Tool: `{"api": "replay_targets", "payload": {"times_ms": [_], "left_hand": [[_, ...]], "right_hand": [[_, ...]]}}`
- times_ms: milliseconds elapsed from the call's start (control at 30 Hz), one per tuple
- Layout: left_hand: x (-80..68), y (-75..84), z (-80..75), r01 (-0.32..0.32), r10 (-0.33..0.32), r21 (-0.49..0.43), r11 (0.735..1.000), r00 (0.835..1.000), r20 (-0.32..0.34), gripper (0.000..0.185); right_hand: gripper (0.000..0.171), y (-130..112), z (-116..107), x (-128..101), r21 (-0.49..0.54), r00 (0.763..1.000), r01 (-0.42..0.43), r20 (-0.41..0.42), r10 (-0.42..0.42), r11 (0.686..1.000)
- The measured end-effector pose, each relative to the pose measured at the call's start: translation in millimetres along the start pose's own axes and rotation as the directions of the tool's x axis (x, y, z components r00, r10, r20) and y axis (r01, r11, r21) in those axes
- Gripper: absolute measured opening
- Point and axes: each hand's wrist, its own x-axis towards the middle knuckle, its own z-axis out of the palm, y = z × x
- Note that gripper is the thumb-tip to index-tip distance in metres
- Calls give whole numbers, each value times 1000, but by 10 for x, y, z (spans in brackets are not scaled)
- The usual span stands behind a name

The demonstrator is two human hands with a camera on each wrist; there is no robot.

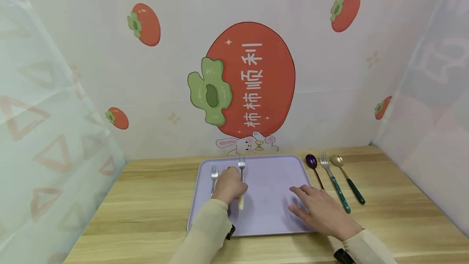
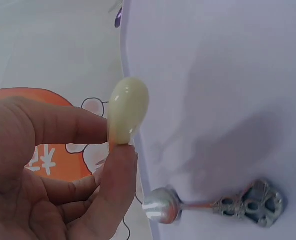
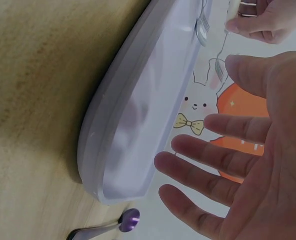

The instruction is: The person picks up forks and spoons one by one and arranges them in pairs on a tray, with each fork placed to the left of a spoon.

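fork handle [image 1: 240,203] mostly under left hand [image 1: 230,185]

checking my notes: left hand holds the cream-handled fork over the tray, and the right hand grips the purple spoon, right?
Not quite. The right hand lies open on the tray, holding nothing; the purple spoon lies on the table, as the head view shows. The left hand does hold the fork.

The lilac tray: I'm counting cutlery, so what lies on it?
On the lilac tray: one fork lying flat, and a cream-handled fork pinched by the left hand. The right hand hides the tray's corner beneath.
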Motion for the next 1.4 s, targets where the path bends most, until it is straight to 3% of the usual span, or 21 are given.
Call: {"api": "replay_targets", "payload": {"times_ms": [367, 767, 1033, 1400], "left_hand": [[91, 28, 142, 31, -30, -37, 999, 999, 27, 14], [99, 9, 302, 81, -74, -98, 992, 995, 74, 50], [79, 1, 321, 107, -100, -90, 990, 991, 85, 47], [91, -12, 380, 98, -94, -64, 993, 993, 64, 53]], "right_hand": [[47, 18, -44, 38, -16, 1000, 9, -5, -9, 1000], [47, 45, -25, 8, -9, 1000, 15, -17, -15, 1000], [48, 19, -19, 11, 9, 1000, 2, 11, -2, 1000], [46, -14, 20, 12, 19, 1000, -1, 12, 0, 1000]]}}
